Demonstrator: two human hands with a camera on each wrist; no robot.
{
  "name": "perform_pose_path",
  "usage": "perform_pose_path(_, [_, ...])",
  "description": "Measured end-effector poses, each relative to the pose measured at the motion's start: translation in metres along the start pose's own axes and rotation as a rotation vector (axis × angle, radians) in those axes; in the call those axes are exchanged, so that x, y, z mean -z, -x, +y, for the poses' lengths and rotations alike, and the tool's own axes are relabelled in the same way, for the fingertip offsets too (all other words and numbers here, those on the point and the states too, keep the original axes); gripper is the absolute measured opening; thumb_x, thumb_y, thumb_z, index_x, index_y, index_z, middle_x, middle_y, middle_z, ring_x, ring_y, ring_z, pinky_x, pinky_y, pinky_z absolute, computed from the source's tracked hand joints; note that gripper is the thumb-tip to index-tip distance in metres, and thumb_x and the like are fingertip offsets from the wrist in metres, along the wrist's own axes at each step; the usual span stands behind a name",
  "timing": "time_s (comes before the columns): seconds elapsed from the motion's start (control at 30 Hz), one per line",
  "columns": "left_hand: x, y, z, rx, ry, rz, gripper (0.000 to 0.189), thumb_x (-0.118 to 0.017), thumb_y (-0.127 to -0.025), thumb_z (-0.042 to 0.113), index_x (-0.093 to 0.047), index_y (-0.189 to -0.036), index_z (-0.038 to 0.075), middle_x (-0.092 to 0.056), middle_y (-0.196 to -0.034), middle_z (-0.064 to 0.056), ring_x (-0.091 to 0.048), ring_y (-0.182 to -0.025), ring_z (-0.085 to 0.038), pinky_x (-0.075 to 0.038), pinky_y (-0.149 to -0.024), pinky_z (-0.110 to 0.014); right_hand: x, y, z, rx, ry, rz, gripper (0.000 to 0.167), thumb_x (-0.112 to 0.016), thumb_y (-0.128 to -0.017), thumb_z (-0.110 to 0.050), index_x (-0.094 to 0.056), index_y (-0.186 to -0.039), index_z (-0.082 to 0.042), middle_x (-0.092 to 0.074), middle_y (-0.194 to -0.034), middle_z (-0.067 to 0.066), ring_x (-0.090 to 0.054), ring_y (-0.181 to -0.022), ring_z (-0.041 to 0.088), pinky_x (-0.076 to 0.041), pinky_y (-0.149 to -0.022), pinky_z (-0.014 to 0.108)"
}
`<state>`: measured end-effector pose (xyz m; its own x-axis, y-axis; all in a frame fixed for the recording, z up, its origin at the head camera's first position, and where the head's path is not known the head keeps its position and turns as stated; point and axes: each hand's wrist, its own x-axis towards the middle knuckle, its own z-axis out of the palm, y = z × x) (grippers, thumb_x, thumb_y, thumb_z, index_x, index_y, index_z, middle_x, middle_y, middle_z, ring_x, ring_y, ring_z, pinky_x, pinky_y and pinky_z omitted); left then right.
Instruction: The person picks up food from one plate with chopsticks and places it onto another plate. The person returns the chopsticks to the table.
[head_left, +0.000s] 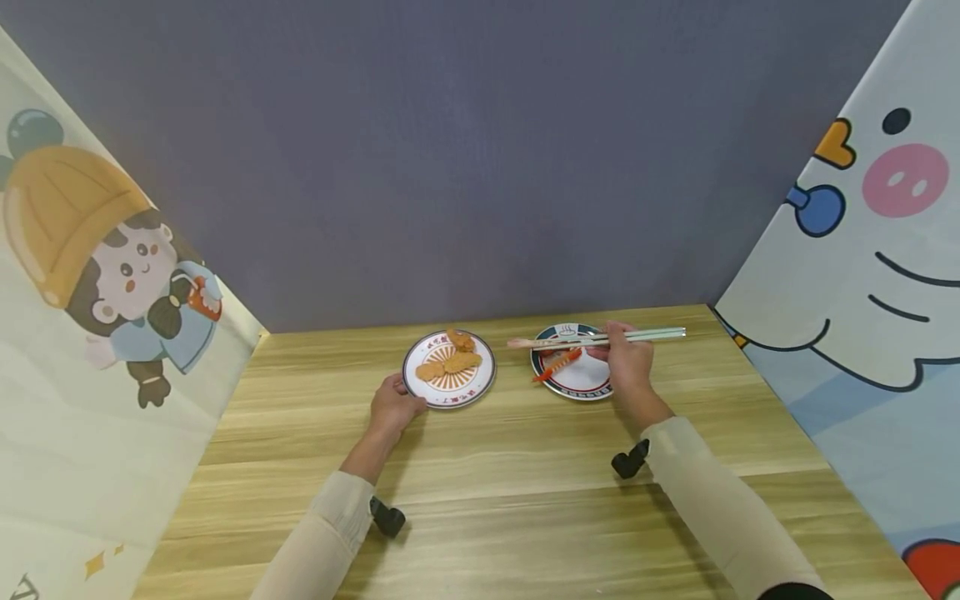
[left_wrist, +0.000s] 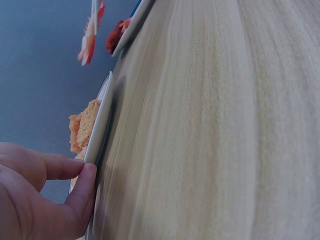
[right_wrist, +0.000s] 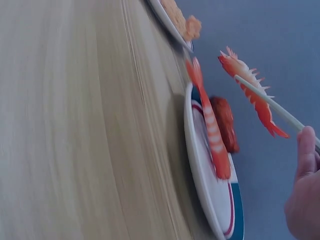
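My left hand (head_left: pixel 393 408) pinches the near left rim of a white plate (head_left: pixel 480 389) between thumb and finger. Several golden fried chicken-like pieces (head_left: pixel 461 362) lie on that plate. With my right hand (head_left: pixel 632 363) I hold a pair of pale chopsticks (head_left: pixel 652 335) pointing left. At their tips hangs a red and white shrimp (right_wrist: pixel 255 92), in the air between the two plates in the head view. Below the chopsticks is a second plate (head_left: pixel 592 381) with a dark patterned rim. It carries another orange striped shrimp (right_wrist: pixel 214 132) and a reddish-brown piece (right_wrist: pixel 225 122).
Both plates stand toward the back of a wooden table (head_left: pixel 480 500), near a grey back wall (head_left: pixel 465 167). Cartoon-printed panels border the left (head_left: pixel 60 400) and right (head_left: pixel 862 317) sides.
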<state>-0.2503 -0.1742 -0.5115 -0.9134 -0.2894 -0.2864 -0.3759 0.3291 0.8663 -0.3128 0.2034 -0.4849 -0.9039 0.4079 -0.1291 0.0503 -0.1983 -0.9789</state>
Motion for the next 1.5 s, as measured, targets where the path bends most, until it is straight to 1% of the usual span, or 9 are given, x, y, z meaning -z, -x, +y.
perform_pose_path(0.13, [0.001,0.002,0.002,0.004,-0.004,-0.003,0.088,-0.072,-0.073,-0.003,-0.037,-0.153,0.002,-0.057,-0.135,-0.022,-0.059,-0.116,-0.034,-0.06,-0.094,-0.035,0.012,-0.007,-0.003,0.007,-0.088,0.044,0.014,-0.059,-0.102,-0.024,-0.065,-0.1,-0.01,-0.072,-0.087,0.009,-0.071,-0.055,0.011,-0.064,-0.059,0.026])
perform_pose_path(0.27, [0.001,0.002,0.002,0.0,0.004,-0.006,0.087,-0.071,-0.073,-0.004,-0.037,-0.153,0.001,-0.057,-0.135,-0.022,-0.059,-0.116,-0.034,-0.059,-0.095,-0.036,0.025,-0.014,-0.003,0.008,-0.083,0.084,0.015,-0.06,-0.102,-0.025,-0.064,-0.102,-0.011,-0.071,-0.09,0.01,-0.071,-0.056,0.011,-0.064,-0.061,0.026])
perform_pose_path(0.43, [0.0,0.002,0.002,0.005,0.0,-0.003,0.088,-0.071,-0.072,-0.004,-0.038,-0.153,0.002,-0.058,-0.134,-0.022,-0.058,-0.117,-0.034,-0.059,-0.097,-0.037,0.037,-0.02,-0.002,-0.014,-0.101,0.123,0.024,-0.06,-0.102,-0.027,-0.062,-0.11,-0.005,-0.07,-0.081,0.005,-0.071,-0.055,0.012,-0.063,-0.06,0.024])
perform_pose_path(0.53, [0.0,0.001,0.002,0.01,-0.008,-0.002,0.088,-0.072,-0.072,-0.004,-0.038,-0.153,0.002,-0.058,-0.135,-0.022,-0.058,-0.118,-0.034,-0.058,-0.098,-0.038,0.043,-0.023,-0.001,-0.005,-0.132,0.151,0.021,-0.06,-0.102,-0.025,-0.061,-0.108,-0.005,-0.068,-0.078,0.003,-0.071,-0.055,0.012,-0.063,-0.059,0.024])
perform_pose_path(0.73, [0.0,0.001,0.001,0.012,-0.012,0.002,0.087,-0.071,-0.072,-0.005,-0.038,-0.153,0.002,-0.058,-0.133,-0.022,-0.058,-0.117,-0.034,-0.058,-0.098,-0.038,0.053,-0.028,0.002,-0.019,-0.149,0.177,0.016,-0.06,-0.102,-0.025,-0.061,-0.101,-0.01,-0.066,-0.086,0.006,-0.071,-0.058,0.013,-0.064,-0.061,0.026])
perform_pose_path(1.0, [0.0,0.002,0.003,0.009,-0.021,0.005,0.086,-0.072,-0.073,-0.003,-0.039,-0.152,0.002,-0.057,-0.133,-0.021,-0.058,-0.116,-0.032,-0.058,-0.096,-0.036,0.059,-0.03,0.006,0.01,-0.186,0.183,0.021,-0.059,-0.102,-0.021,-0.06,-0.105,0.0,-0.063,-0.086,0.006,-0.071,-0.056,0.014,-0.064,-0.059,0.026])
perform_pose_path(1.23, [0.0,0.001,0.004,0.013,-0.016,0.007,0.087,-0.071,-0.072,-0.004,-0.039,-0.152,0.002,-0.057,-0.133,-0.02,-0.058,-0.116,-0.033,-0.059,-0.094,-0.035,0.058,-0.031,0.008,0.038,-0.253,0.186,0.016,-0.058,-0.102,-0.019,-0.06,-0.096,-0.003,-0.066,-0.074,0.005,-0.071,-0.053,0.015,-0.062,-0.053,0.026])
perform_pose_path(1.37, [0.0,0.001,0.004,0.02,-0.012,0.01,0.087,-0.072,-0.072,-0.005,-0.04,-0.152,0.002,-0.058,-0.132,-0.02,-0.058,-0.116,-0.033,-0.06,-0.094,-0.034,0.057,-0.03,0.009,0.041,-0.252,0.189,0.02,-0.058,-0.102,-0.018,-0.059,-0.102,0.002,-0.067,-0.069,0.004,-0.071,-0.052,0.015,-0.061,-0.05,0.026])
perform_pose_path(1.5, [0.0,0.002,0.004,0.021,-0.017,0.006,0.087,-0.072,-0.072,-0.004,-0.039,-0.152,0.002,-0.058,-0.134,-0.022,-0.058,-0.117,-0.034,-0.06,-0.095,-0.035,0.055,-0.029,0.01,0.044,-0.252,0.191,0.019,-0.058,-0.102,-0.018,-0.058,-0.103,0.0,-0.067,-0.069,0.004,-0.071,-0.053,0.015,-0.061,-0.05,0.026])
